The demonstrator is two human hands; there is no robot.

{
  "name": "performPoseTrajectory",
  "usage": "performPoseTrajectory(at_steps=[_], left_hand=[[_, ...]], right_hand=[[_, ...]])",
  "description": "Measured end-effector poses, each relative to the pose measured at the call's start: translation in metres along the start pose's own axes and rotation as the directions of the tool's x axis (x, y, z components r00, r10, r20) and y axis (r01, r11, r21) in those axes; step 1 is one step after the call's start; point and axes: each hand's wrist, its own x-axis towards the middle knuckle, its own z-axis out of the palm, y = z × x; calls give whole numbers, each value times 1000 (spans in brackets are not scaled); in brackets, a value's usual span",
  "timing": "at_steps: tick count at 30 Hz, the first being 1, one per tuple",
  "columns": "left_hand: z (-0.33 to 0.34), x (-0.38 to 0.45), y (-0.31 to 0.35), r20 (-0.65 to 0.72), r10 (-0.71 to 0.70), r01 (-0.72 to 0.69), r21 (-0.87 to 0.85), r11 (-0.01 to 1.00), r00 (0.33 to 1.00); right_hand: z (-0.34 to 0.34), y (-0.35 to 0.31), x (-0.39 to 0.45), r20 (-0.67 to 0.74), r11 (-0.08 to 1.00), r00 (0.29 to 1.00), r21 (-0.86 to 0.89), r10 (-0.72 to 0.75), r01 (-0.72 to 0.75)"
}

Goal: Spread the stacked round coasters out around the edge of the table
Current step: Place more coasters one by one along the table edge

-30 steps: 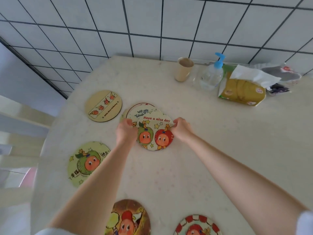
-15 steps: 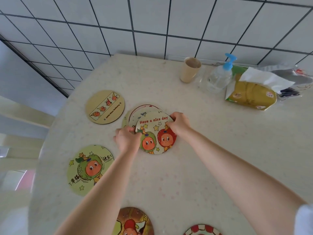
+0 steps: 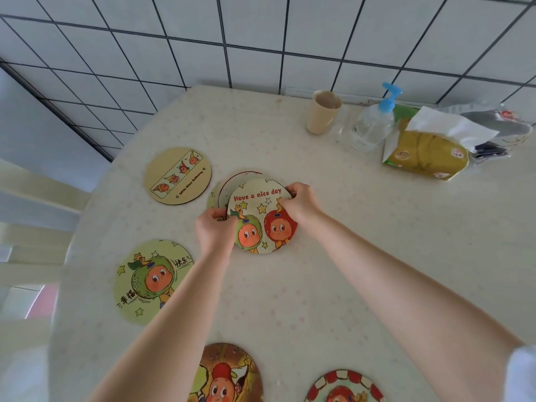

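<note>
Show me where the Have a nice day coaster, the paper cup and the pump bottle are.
Have a nice day coaster (image 3: 262, 216), head view, its printed middle.
paper cup (image 3: 322, 117), head view, its side wall.
pump bottle (image 3: 371, 127), head view, its clear body.

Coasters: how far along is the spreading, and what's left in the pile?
Done: four coasters lie singly near the table's edge, the tan one, the green one, the brown one and the red-rimmed one. In hand: left hand and right hand grip the "Have a nice day" coaster atop the stack. Left: at least two coasters beneath it; the right side has none yet.
</note>
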Motion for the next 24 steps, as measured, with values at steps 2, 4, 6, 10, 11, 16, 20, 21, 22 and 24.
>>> performPoseTrajectory(at_steps=[2, 4, 6, 10, 11, 16, 20, 21, 22, 24], left_hand=[[-1, -5, 1, 6, 9, -8, -35, 999, 1000], [-3, -10, -2, 31, 11, -9, -52, 999, 999], [-2, -19, -7, 90, 9, -4, -54, 999, 996], [6, -49, -21, 165, -6, 17, -67, 998, 986], [9, -59, -25, 175, -7, 19, -69, 997, 985], [28, -106, -46, 230, -19, 33, -58, 998, 973], [46, -149, -62, 244, -35, 42, -23, 999, 969], [51, -160, -66, 245, -38, 44, -18, 999, 969], [56, -174, -71, 245, -42, 47, -13, 999, 969], [68, -200, -81, 246, -52, 56, -8, 998, 968]], right_hand=[[-3, 3, -5, -10, 999, 1000, 38, -11, 12], [-10, 8, -11, -23, 997, 1000, 75, -13, 14], [-20, 16, -19, -48, 995, 999, 102, -12, 17], [-43, 39, -43, -71, 992, 997, 124, -3, 12], [-49, 47, -50, -75, 992, 997, 128, 5, 4], [-79, 89, -87, -107, 990, 994, 137, 36, -21], [-110, 126, -118, -118, 987, 992, 154, 53, -35], [-118, 135, -125, -120, 987, 991, 154, 56, -37], [-127, 145, -133, -123, 987, 991, 154, 58, -39], [-144, 165, -147, -124, 986, 990, 160, 64, -44]])
